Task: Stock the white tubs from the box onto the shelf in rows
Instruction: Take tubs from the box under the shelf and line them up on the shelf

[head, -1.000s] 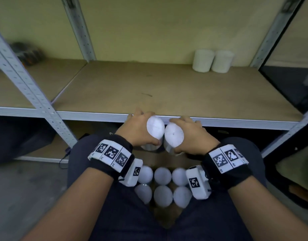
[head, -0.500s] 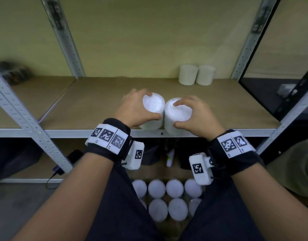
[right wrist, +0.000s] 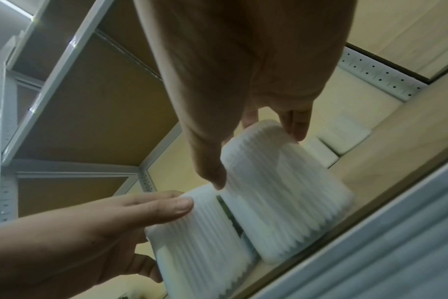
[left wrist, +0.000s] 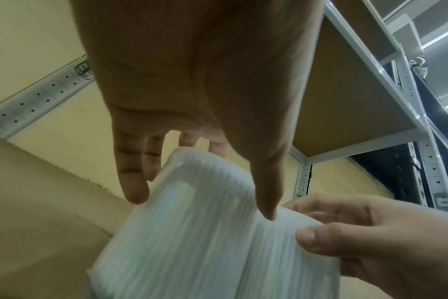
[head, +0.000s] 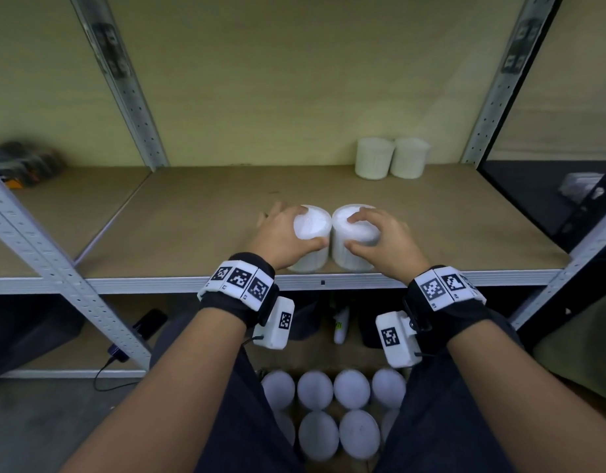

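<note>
Two white ribbed tubs stand side by side near the front edge of the brown shelf board (head: 199, 220). My left hand (head: 288, 230) grips the left tub (head: 312, 227) by its lid from above, thumb and fingers round the rim (left wrist: 182, 212). My right hand (head: 380, 233) grips the right tub (head: 354, 227) the same way (right wrist: 276, 182). Two more white tubs (head: 390, 158) stand together at the back right of the shelf. Several white tubs (head: 332, 411) fill the box on the floor between my legs.
Grey perforated uprights (head: 124, 80) (head: 499, 80) frame the bay, and a metal lip (head: 158, 285) runs along the shelf front. Dark items (head: 25, 165) lie on the neighbouring shelf at the left. A charger and cable (head: 114, 356) lie on the floor.
Both hands have lifted a tub each out of the box, up over the shelf lip and forward onto the board. The camera view has tilted up.
</note>
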